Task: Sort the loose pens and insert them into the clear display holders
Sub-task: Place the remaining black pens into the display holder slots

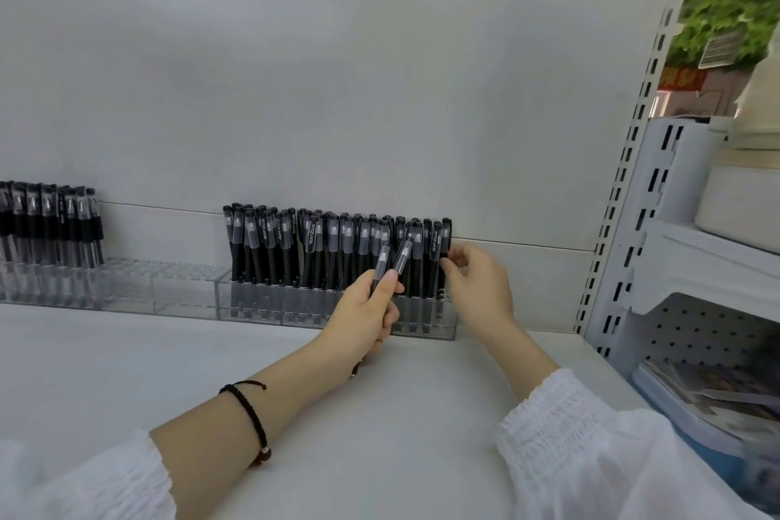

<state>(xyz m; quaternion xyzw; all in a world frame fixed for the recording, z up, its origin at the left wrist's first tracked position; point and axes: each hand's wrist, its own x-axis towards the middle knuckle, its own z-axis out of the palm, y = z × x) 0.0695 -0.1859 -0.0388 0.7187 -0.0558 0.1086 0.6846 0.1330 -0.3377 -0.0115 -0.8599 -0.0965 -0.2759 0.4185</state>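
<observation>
At the far left, a long clear plastic holder point(169, 287) stands at the back of the flat white shelf point(169, 359). Its left part holds a bunch of upright black pens point(50, 224). Its right part shows open holes. Right next to it, end to end, a second clear plastic holder point(261, 308) is packed with a full row of black pens with clear caps point(320, 245). They all stand up against the white back wall point(337, 76).

In front of this row, the left hand point(367, 312) is curled round two loose black pens point(394, 260). Their caps point up and lean to the right. A black cord bracelet point(253, 414) sits on that wrist. The right hand point(477, 287) pinches the last pen point(444, 249) at the right end of the row with thumb and fingertips.

The second holder stops short of a white post with slots point(629, 182), and a strip of bare shelf lies between them. Past the post stands a white rack with holes point(696, 329), with a stack of wrapped booklets point(709, 393) low down. A wide stretch of bare shelf lies in front of the holders, under the arms.
</observation>
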